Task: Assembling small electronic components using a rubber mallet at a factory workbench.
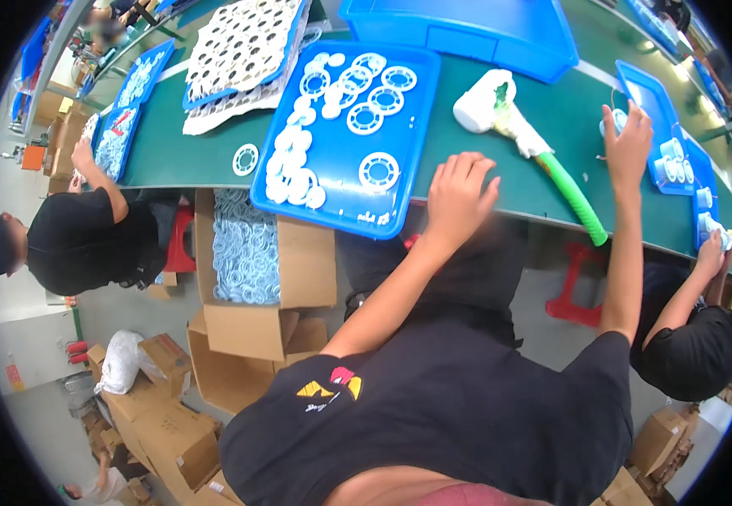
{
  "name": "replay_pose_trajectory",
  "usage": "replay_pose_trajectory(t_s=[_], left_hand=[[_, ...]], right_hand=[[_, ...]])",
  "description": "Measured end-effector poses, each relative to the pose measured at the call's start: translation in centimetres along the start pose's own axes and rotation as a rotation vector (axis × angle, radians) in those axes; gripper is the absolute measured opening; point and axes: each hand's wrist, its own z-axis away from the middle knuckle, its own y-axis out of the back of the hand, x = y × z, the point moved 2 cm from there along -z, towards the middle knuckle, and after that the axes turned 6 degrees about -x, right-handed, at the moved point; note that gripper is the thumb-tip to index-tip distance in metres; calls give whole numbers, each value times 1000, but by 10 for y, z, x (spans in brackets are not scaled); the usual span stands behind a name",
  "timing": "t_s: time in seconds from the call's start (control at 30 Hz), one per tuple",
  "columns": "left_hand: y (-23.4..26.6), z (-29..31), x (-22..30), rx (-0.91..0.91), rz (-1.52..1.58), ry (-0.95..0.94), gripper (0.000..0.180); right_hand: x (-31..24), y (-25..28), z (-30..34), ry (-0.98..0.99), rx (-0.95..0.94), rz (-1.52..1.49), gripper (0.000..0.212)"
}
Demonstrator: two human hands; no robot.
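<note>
My left hand is over the table's front edge, by the right rim of a blue tray. Its fingers are stretched out and nothing shows in them. That tray holds white slotted rings and a cluster of small white round caps. Out to the right, my right hand has its thumb and fingers around a small white-and-blue round piece, partly hidden by the hand. Between my hands lies a mallet with a green handle; ragged white material covers its head.
A deep blue bin stands at the back. White perforated sheets are stacked at left, near a loose ring. Blue trays line the right side. Below the table, a cardboard box holds pale blue rings. People work on both sides.
</note>
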Motion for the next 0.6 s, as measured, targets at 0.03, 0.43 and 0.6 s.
replay_pose_trajectory(t_s=[0.03,0.43,0.6], left_hand=[[2,-2,-2,-6,-12,-7,23],[7,9,2,-40,-1,-7,22],[4,7,-3,-31,-9,-7,20]], right_hand=[[-29,12,0,45,60,-137,50],[-118,-71,-141,-371,-350,-128,56],[-82,-118,-154,-470,-525,-296,36]])
